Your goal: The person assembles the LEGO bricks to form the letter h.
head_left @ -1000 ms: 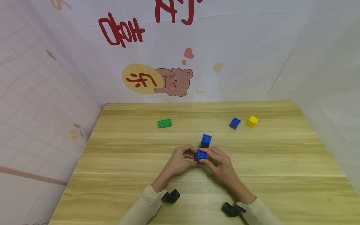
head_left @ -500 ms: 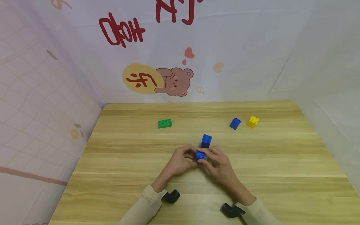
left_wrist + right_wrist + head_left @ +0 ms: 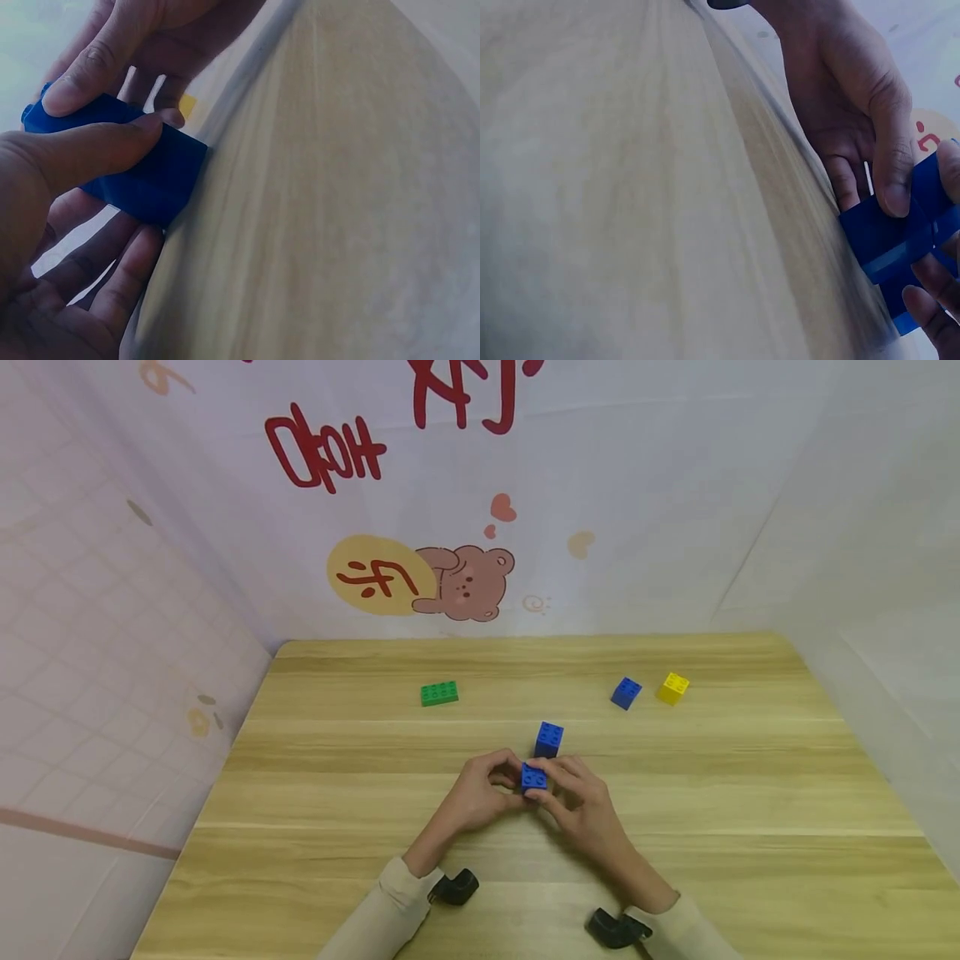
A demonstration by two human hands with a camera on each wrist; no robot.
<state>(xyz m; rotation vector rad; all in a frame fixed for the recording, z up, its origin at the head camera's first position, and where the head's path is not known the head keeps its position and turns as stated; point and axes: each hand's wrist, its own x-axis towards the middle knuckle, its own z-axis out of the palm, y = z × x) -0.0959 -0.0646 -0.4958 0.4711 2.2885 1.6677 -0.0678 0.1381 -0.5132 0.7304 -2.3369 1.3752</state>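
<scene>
Both hands hold a blue block piece [image 3: 534, 777] low over the table. The left hand [image 3: 480, 793] grips its left side; in the left wrist view the left thumb lies across the blue piece [image 3: 142, 176]. The right hand [image 3: 588, 802] pinches the upper part between thumb and fingers. In the right wrist view the blue piece [image 3: 885, 232] looks like stacked blocks, its lower side near the wood. Just behind the hands stands another blue block [image 3: 550, 737], studs up. Whether the held piece touches the table cannot be told.
A green block [image 3: 439, 694] lies at the back left of the wooden table [image 3: 300, 793]. At the back right are a small blue block [image 3: 626, 692] and a yellow block [image 3: 673, 688]. A printed cloth hangs behind the table.
The held blue piece has turned slightly and shifted a little to the left, the right hand with it. The left hand keeps nearly the same place. The head view has tilted slightly.
</scene>
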